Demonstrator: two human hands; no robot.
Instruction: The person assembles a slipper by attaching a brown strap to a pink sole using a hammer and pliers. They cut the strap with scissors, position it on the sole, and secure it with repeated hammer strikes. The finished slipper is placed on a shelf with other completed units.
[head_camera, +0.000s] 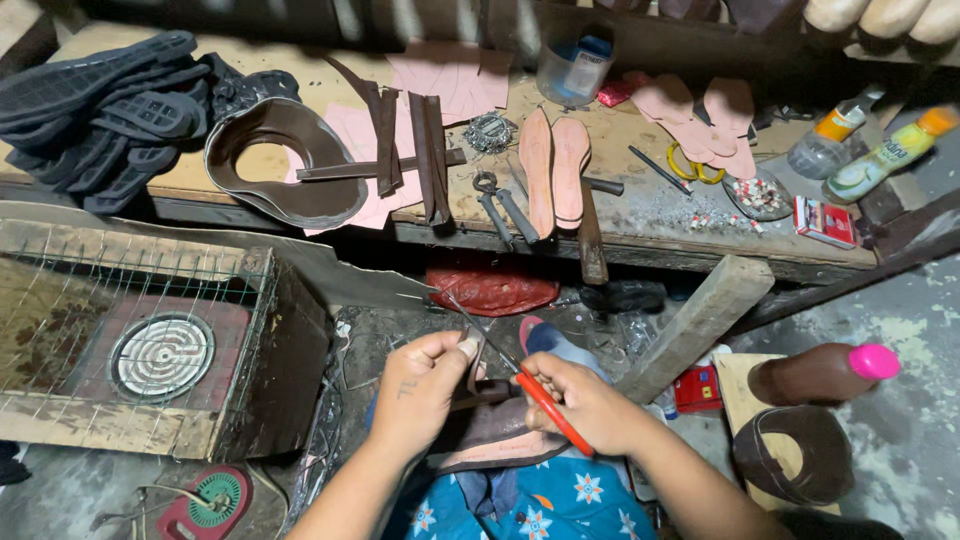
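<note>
Gripping red scissors (545, 400), leather piece (495, 435), tub (573, 62) w/ liquid

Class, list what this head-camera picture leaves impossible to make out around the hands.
- Head view: brown leather piece, largely hidden under left hand and right hand.
- Red-handled scissors: grip buried in the right palm.
- Pale rounded shapes: cut by top edge.
</note>
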